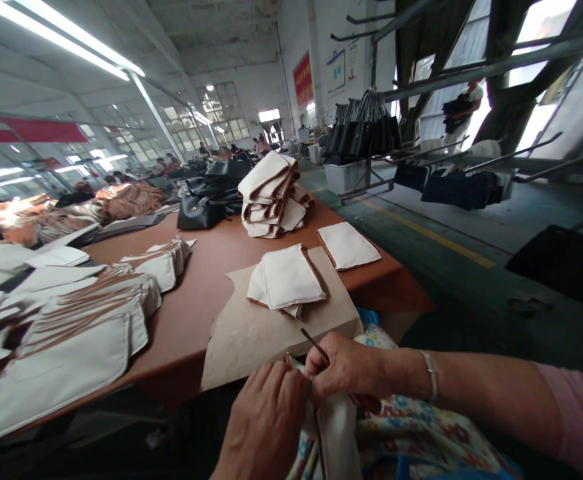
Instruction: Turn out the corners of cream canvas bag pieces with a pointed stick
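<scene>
My left hand (pixel 271 413), closed, grips the upper edge of a white fabric piece with brown edging (pixel 339 437), which hangs down over my lap. Close against it, my right hand (pixel 344 365) is closed around a thin dark tool (pixel 314 345) whose narrow end points up and to the left. The rest of the tool is hidden by the fingers, so its kind does not show. Just beyond my hands, a few white pieces with brown edges (pixel 294 277) lie stacked on a brown paper sheet (pixel 236 337).
On the brown table (pixel 191 293) stand a taller pile of white pieces (pixel 270 197), a single piece (pixel 349 245) and overlapping rows (pixel 81 347) at left. Black bags (pixel 201 212) lie behind. A metal rack (pixel 371 67) with black bags stands right. People are in the background.
</scene>
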### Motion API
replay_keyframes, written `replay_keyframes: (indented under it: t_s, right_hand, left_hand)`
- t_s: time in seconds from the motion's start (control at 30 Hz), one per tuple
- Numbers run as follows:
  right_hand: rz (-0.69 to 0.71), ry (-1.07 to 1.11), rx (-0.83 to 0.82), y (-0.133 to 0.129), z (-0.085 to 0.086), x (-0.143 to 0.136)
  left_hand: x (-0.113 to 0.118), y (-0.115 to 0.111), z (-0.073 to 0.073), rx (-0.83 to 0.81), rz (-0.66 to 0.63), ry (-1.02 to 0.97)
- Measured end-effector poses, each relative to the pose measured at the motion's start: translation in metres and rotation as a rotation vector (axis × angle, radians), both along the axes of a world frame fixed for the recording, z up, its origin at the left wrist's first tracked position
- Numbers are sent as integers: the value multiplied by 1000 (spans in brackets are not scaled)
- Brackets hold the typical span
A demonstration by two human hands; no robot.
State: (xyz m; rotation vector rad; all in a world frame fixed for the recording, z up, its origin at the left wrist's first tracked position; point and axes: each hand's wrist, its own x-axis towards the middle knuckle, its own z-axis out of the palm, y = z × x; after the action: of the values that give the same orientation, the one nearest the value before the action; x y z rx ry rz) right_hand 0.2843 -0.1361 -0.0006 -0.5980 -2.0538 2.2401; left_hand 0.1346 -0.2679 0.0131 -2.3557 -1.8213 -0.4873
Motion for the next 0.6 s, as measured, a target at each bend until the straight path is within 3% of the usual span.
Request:
replay_keyframes:
  t_s: [0.07,0.13,0.2,0.27,0.33,0.4,0.47,0.6]
  right_hand:
    - [68,44,139,-4,1,0]
    - [48,121,398,-9,2,1]
    - [-44,211,705,-15,2,1]
    - [-103,245,837,-16,2,1]
    - [-42,224,682,-11,4,2]
    - [18,188,423,-4,5,3]
    - [30,169,231,2,6,4]
    - [-14,108,38,5,3,5]
  left_hand:
    - [5,2,0,-27,59,-31]
    - [8,4,1,-105,163,-246]
    - [9,7,2,-232,244,-608]
    - [10,10,1,-388,253,-1074]
    - [11,10,-3,-501,258,-1560]
    - [12,8,-11,-522,285,-1909]
    - [12,7,-17,-505,305,-2034]
    - [9,6,-22,-497,316,-1992]
